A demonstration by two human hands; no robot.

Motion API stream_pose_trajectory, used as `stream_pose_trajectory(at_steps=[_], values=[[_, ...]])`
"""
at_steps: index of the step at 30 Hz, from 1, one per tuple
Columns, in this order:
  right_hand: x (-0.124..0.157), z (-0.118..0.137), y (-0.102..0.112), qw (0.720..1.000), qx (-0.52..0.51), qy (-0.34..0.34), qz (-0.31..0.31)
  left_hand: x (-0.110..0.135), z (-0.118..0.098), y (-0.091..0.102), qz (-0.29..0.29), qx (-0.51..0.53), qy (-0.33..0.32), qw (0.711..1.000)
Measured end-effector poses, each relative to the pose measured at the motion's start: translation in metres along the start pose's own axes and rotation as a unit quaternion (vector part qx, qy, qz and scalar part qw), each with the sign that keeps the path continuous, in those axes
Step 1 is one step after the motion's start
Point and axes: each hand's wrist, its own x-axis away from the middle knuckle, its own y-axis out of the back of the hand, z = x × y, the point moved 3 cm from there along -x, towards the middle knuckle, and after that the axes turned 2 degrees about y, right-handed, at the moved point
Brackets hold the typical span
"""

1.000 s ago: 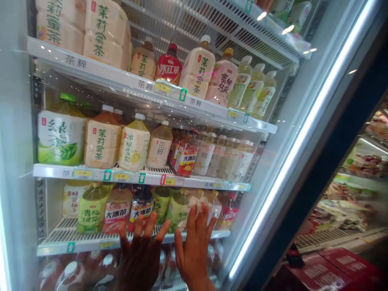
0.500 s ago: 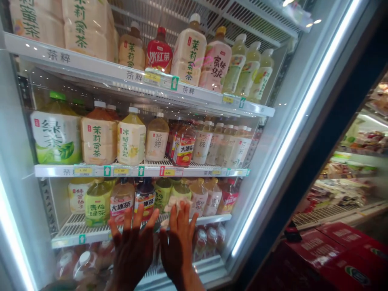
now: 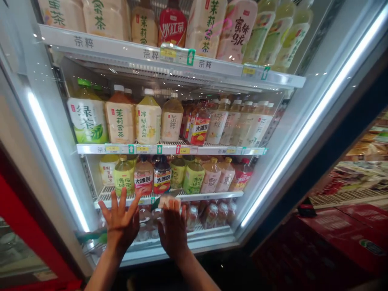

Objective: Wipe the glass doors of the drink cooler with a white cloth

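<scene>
My left hand (image 3: 121,222) is raised with its fingers spread, in front of the lower shelves of a lit drinks cooler. Beside it, my right hand (image 3: 174,230) is held up with its fingers stretched and close together. A pale patch (image 3: 166,201) shows behind the right fingertips; whether it is a cloth or a reflection I cannot tell. Light spots and a pink mark (image 3: 222,26) suggest glass before the shelves; contact with it is unclear. Closest to the left fingertips in view is a green tea bottle (image 3: 123,176), and above the right hand stands another green bottle (image 3: 194,178).
Bottled teas fill several white shelves, including the middle shelf (image 3: 209,150) and upper shelf (image 3: 121,46). Bright light strips (image 3: 57,161) run down both sides. Red boxes (image 3: 348,230) stand at the right, and a red frame (image 3: 27,226) is at the left.
The view has shifted, showing more of the cooler's left side and base. My left hand has moved away from my right hand, its fingers spread wider. The right fingers sit lower against the shelves.
</scene>
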Motion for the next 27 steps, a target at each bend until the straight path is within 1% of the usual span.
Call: stream_pose_trajectory(at_steps=[1, 2, 3, 4, 7, 8, 9, 10, 11, 14, 15, 16, 17, 20, 21, 22, 23, 24, 27], values=[[0.015, 0.007, -0.003, 1.000, -0.005, 0.008, 0.002, 0.003, 0.002, 0.000, 0.005, 0.006, 0.001, 1.000], [0.023, 0.012, -0.004, 1.000, -0.008, 0.008, 0.005, 0.006, 0.003, 0.001, 0.007, 0.011, 0.002, 1.000], [0.021, 0.015, -0.001, 1.000, -0.010, 0.005, 0.010, 0.008, 0.004, 0.002, 0.010, 0.015, 0.003, 1.000], [0.011, 0.017, 0.003, 1.000, -0.010, -0.005, 0.016, 0.010, 0.004, 0.002, 0.013, 0.018, 0.003, 1.000], [-0.045, 0.015, 0.020, 0.999, 0.003, -0.048, 0.017, 0.017, 0.002, 0.006, 0.030, 0.022, 0.001, 0.999], [-0.059, 0.014, 0.023, 0.998, 0.007, -0.058, 0.012, 0.018, 0.001, 0.007, 0.036, 0.022, -0.001, 0.999], [-0.063, 0.015, 0.023, 0.998, 0.010, -0.062, 0.008, 0.020, 0.001, 0.009, 0.041, 0.022, -0.003, 0.999], [-0.059, 0.017, 0.021, 0.998, 0.009, -0.060, 0.005, 0.021, 0.000, 0.011, 0.043, 0.023, -0.005, 0.999], [-0.047, 0.020, 0.016, 0.999, 0.005, -0.050, 0.005, 0.021, 0.000, 0.012, 0.043, 0.023, -0.007, 0.999], [0.004, 0.030, 0.000, 1.000, -0.010, -0.006, 0.012, 0.021, -0.002, 0.014, 0.027, 0.022, -0.013, 0.999], [0.011, 0.032, -0.003, 1.000, -0.014, 0.000, 0.019, 0.021, -0.003, 0.013, 0.020, 0.021, -0.014, 0.999], [0.009, 0.034, -0.004, 1.000, -0.015, -0.001, 0.023, 0.020, -0.003, 0.012, 0.015, 0.020, -0.015, 1.000], [-0.001, 0.034, -0.001, 1.000, -0.014, -0.009, 0.023, 0.020, -0.003, 0.011, 0.011, 0.019, -0.016, 1.000], [-0.055, 0.029, 0.011, 0.999, 0.002, -0.052, -0.006, 0.020, -0.005, 0.007, 0.009, 0.012, -0.015, 1.000], [-0.066, 0.027, 0.013, 0.998, 0.008, -0.060, -0.017, 0.020, -0.006, 0.006, 0.009, 0.010, -0.014, 1.000], [-0.069, 0.025, 0.012, 0.998, 0.010, -0.062, -0.021, 0.019, -0.007, 0.005, 0.010, 0.008, -0.015, 1.000], [-0.061, 0.025, 0.010, 0.998, 0.009, -0.061, -0.016, 0.018, -0.009, 0.005, 0.011, 0.007, -0.016, 1.000], [-0.045, 0.025, 0.005, 0.998, 0.006, -0.054, -0.009, 0.017, -0.012, 0.004, 0.012, 0.008, -0.018, 1.000], [0.017, 0.022, -0.007, 0.999, -0.005, -0.030, 0.009, 0.014, -0.024, 0.000, 0.020, 0.020, -0.031, 0.999]])
